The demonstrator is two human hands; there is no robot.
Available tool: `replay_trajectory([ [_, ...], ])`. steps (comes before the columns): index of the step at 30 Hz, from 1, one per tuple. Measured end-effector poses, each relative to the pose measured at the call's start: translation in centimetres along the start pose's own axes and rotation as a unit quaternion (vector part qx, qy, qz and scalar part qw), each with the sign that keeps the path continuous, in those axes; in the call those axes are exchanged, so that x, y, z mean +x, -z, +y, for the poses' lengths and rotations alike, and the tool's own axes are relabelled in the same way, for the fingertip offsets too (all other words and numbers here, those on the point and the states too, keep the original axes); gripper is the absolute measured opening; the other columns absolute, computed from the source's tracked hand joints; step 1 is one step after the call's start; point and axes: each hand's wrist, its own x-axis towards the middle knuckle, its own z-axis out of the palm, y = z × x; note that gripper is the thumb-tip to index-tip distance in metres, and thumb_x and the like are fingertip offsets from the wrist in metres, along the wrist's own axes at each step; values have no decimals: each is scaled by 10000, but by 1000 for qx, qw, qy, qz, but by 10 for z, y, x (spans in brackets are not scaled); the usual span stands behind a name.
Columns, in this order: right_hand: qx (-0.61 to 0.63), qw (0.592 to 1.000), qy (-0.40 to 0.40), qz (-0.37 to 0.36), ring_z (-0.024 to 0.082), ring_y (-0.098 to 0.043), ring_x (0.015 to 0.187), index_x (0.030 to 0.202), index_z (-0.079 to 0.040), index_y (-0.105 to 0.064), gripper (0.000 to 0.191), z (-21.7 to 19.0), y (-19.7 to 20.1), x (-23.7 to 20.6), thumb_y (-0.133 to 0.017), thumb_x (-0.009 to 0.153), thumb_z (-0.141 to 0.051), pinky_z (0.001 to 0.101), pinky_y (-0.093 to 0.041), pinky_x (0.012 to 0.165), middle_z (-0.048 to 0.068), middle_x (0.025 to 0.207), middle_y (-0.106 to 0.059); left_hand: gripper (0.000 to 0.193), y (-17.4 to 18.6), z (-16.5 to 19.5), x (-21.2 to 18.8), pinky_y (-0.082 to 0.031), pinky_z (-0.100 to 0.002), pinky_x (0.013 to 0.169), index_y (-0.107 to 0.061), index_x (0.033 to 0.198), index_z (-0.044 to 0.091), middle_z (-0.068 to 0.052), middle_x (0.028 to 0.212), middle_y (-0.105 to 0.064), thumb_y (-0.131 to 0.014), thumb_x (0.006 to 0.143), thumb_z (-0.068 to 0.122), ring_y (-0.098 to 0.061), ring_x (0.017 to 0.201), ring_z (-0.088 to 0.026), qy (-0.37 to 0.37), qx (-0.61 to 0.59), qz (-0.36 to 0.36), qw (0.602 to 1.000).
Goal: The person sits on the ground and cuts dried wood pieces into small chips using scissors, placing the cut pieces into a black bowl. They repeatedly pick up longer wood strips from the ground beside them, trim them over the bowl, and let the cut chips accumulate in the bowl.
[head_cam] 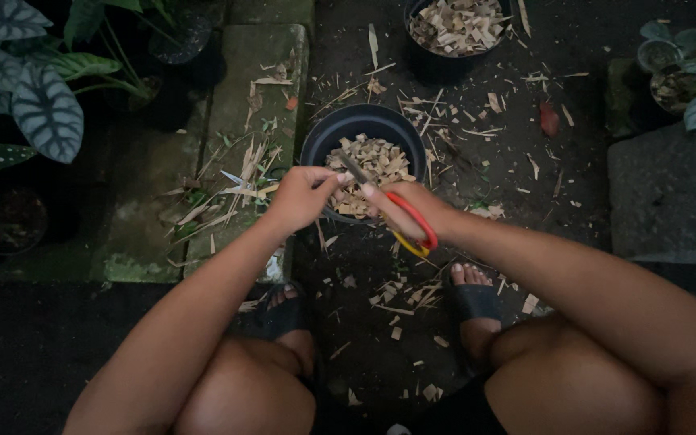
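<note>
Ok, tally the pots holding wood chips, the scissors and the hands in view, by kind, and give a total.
Black pots of wood chips: 2, the near pot and the far pot
Scissors: 2, the red-handled scissors and the spare scissors
Hands: 2, the left hand and the right hand
Total: 6

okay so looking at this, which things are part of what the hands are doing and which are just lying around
In use: left hand, right hand, scissors, near pot of chips.

Lying about: far pot, second scissors, leafy plants, stone block, red leaf.
</note>
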Motion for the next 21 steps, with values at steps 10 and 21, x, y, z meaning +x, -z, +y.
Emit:
replay_trajectory([
  [10, 54, 997, -1, 52, 133, -622, 597, 965, -88, -671, 239, 3, 5, 6, -640, 971, -325, 300, -530, 588, -1, 685, -613, 242, -11, 9, -4, -478, -235, 598, -812, 1005, 48, 7, 783, -749, -685, 982, 253, -570, 650, -32, 18, -23, -86, 996],
  [21, 87, 986, 64, 130, 114, -641, 650, 987, -81, -637, 152, 24, -2, 11, -652, 968, -231, 298, -535, 603, 9, 724, -648, 194, -10, 0, 4, -559, -249, 778, -761, 1034, 16, -7, 902, -777, -714, 951, 185, -701, 852, -57, -40, -77, -98, 991],
])
